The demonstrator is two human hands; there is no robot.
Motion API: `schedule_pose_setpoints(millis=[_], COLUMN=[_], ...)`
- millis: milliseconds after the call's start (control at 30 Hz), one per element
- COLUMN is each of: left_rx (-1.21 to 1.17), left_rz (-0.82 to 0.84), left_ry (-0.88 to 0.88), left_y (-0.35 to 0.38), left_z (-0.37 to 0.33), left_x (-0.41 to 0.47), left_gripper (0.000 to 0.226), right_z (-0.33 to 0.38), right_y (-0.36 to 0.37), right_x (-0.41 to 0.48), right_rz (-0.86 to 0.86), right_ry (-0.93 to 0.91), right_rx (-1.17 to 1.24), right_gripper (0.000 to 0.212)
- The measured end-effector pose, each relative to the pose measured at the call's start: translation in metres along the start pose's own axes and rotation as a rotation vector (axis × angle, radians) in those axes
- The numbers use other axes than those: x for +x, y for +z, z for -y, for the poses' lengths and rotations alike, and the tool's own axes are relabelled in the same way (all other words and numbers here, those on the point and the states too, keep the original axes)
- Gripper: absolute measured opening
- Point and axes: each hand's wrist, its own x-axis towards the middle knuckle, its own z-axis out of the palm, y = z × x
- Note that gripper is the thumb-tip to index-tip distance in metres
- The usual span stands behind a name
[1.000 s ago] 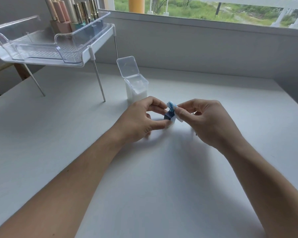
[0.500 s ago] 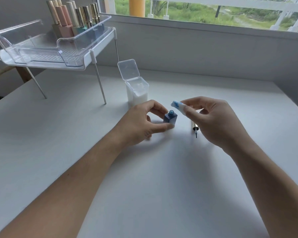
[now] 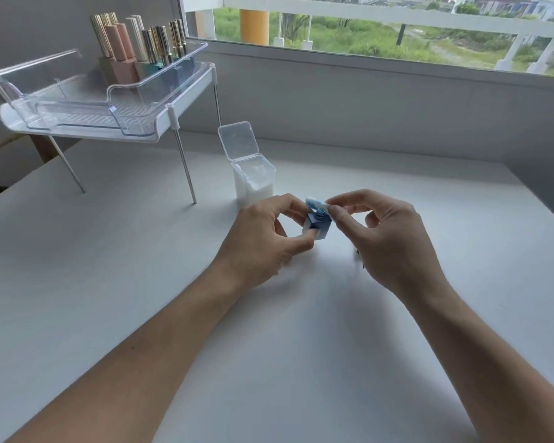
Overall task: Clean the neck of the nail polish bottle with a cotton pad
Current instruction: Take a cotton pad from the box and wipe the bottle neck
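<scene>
Near table lying open to you | pad box blocking behind | rack leg crowding far-left.

Matt white table, clear glossy plastic tray, thin metal legs, glossy dark bottle

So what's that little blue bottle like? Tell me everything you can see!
The nail polish bottle is small, square-shouldered and dark blue, with a short round neck in lighter blue on top. Its cap is off, so the neck is open. It stands about upright on the white table. The left hand pinches its body with its fingers. The right hand holds a white cotton pad, stained blue, right beside the neck.
</scene>
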Motion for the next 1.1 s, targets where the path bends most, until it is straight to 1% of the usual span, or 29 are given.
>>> schedule_pose_setpoints(millis=[167,300,467,600,733,800,933,1100], left_rx=[0.046,0.052,0.043,0.023,0.009,0.01,0.029,0.054], left_rz=[-0.059,-0.106,-0.099,-0.11,-0.093,-0.069,-0.049,-0.099], left_ry=[0.064,0.071,0.04,0.023,0.023,0.039,0.082,0.107], left_y=[-0.001,0.0,-0.001,-0.002,-0.002,-0.001,0.0,-0.001], left_z=[0.006,0.008,0.006,0.005,0.005,0.005,0.004,0.006], left_x=[0.002,0.004,0.004,0.005,0.004,0.003,0.003,0.004], left_gripper=[0.015,0.014,0.015,0.015,0.015,0.015,0.015,0.015], right_z=[0.003,0.003,0.002,0.003,0.002,0.001,0.0,0.001], right_y=[-0.004,-0.006,-0.008,-0.013,-0.012,-0.011,-0.009,-0.008], right_x=[-0.001,0.001,0.001,0.003,0.004,0.003,0.003,0.003], right_rz=[0.1,0.137,0.166,0.137,0.006,-0.029,0.034,0.112], right_ry=[-0.014,0.001,0.015,0.055,0.064,0.065,0.046,0.054], right_rx=[0.024,0.033,0.059,0.094,0.119,0.106,0.102,0.099], right_gripper=[0.017,0.017,0.013,0.012,0.017,0.016,0.01,0.012])
